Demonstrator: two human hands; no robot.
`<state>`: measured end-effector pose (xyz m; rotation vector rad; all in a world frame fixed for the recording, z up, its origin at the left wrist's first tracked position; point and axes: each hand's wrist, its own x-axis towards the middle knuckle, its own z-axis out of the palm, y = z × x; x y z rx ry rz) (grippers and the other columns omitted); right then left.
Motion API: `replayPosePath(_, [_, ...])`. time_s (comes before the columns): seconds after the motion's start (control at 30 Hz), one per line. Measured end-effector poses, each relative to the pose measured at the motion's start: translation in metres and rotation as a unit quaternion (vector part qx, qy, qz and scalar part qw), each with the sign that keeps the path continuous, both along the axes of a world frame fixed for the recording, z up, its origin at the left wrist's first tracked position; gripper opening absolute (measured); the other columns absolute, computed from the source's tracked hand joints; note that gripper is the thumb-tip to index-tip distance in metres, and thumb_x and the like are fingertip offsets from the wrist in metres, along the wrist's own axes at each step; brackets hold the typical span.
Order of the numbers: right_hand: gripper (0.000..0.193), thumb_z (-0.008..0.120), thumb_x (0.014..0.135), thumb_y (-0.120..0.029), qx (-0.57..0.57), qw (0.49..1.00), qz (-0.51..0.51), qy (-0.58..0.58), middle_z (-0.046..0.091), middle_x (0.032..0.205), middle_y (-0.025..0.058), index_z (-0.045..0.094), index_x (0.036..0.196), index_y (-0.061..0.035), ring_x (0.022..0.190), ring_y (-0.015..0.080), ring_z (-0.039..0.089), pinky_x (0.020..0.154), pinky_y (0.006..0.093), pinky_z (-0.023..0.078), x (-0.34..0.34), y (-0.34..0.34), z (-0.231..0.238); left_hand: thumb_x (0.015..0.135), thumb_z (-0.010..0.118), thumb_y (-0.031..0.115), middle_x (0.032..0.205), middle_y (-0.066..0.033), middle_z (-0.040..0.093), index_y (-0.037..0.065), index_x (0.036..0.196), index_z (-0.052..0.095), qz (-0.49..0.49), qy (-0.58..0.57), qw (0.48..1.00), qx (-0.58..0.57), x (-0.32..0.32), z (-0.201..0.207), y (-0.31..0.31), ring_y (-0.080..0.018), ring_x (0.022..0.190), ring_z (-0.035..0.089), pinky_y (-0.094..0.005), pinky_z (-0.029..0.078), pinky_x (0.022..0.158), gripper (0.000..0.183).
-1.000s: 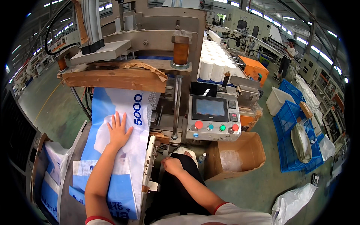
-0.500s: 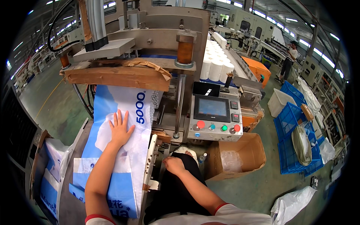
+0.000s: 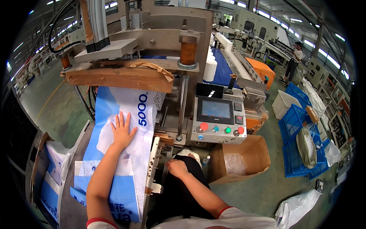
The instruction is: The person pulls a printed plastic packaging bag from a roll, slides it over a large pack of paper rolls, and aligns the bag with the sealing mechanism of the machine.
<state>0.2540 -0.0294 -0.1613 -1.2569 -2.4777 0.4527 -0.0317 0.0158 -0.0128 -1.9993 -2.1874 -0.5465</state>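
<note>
Rolls (image 3: 210,69) have shifted toward the belt's (image 3: 223,70) left edge; my left hand (image 3: 122,134) lies spread on laid-out, unlifted film (image 3: 139,149), right hand (image 3: 176,168) curled, contents unclear.

Own hands: 2, left hand (image 3: 122,134) and right hand (image 3: 176,168). Control panel (image 3: 223,138): 1, with 1 big screen (image 3: 215,108), 2 small displays (image 3: 239,120), 2 red buttons (image 3: 204,126), 1 green button (image 3: 228,130), 1 teal button (image 3: 215,129). Amber cylinders (image 3: 188,53): 2. Bottle (image 3: 206,160): 1. Orange box (image 3: 261,70): 1. Co-worker (image 3: 291,68): 1. Printed bags (image 3: 100,122), blue crates (image 3: 290,125), white rolls (image 3: 210,69): several each, too overlapped for a firm count.
</note>
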Motion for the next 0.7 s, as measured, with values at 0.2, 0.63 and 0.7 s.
replayPosePath(0.2, [0.017,0.055,0.085,-0.016,-0.005,1.0,-0.003,-0.006,0.069,0.093,0.0075,0.07,0.091,-0.0122,0.091,0.0257,0.066,0.079,0.0377,0.053,0.0005,0.0,-0.0001,0.089,0.056,0.046,0.159,-0.0202,0.009,0.019,0.153,0.024,-0.002,-0.003,1.0,-0.003,0.0019,0.0025,-0.0008,-0.042,0.146,0.007,-0.0667,0.007,0.11,0.076])
replayPosePath(0.63, [0.018,0.054,0.086,-0.016,-0.014,1.0,0.002,-0.013,0.069,0.095,0.0081,0.071,0.092,-0.0125,0.092,0.026,0.066,0.081,0.0378,0.052,0.0006,0.0012,-0.0004,0.089,0.055,0.047,0.159,-0.0205,0.009,0.019,0.153,0.023,-0.003,-0.004,1.0,-0.006,0.0011,0.0021,-0.0008,-0.0422,0.146,0.007,-0.0668,0.007,0.11,0.077])
replayPosePath(0.7, [0.018,0.054,0.086,-0.016,-0.012,1.0,0.001,-0.013,0.069,0.095,0.008,0.071,0.092,-0.0126,0.091,0.026,0.066,0.081,0.0378,0.052,0.0005,0.0013,-0.0013,0.089,0.055,0.047,0.159,-0.0205,0.009,0.019,0.153,0.023,-0.003,-0.003,1.0,-0.005,0.0008,0.0014,-0.0006,-0.0424,0.146,0.007,-0.0669,0.007,0.11,0.077])
